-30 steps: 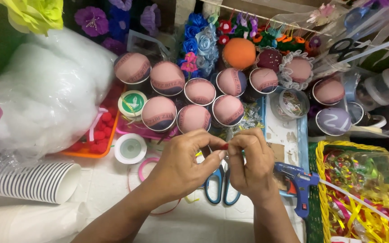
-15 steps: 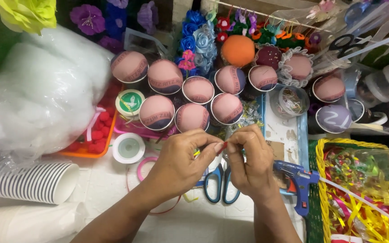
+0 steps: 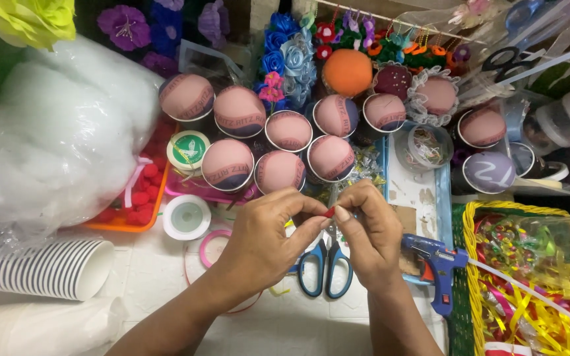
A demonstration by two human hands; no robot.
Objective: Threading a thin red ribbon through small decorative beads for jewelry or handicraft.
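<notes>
My left hand [image 3: 268, 237] and my right hand [image 3: 367, 237] meet at the middle of the table, fingertips pinched together on a tiny red piece [image 3: 330, 211]. Most of the piece is hidden by my fingers. Blue-handled scissors [image 3: 325, 267] lie on the table right beneath my hands. Just beyond my fingers stands a cluster of several cups topped with pink fabric domes [image 3: 278, 170].
A blue glue gun [image 3: 438, 264] lies to the right of my right hand. A yellow basket [image 3: 468, 277] of ribbons sits at the right edge. Stacked paper cups [image 3: 47, 267], a white stuffing bag [image 3: 61, 132], tape rolls [image 3: 187, 217] and an orange ball [image 3: 348, 72] surround the spot.
Both hands stay pinched on the small red piece with only slight finger movement; the view has shifted a little.
</notes>
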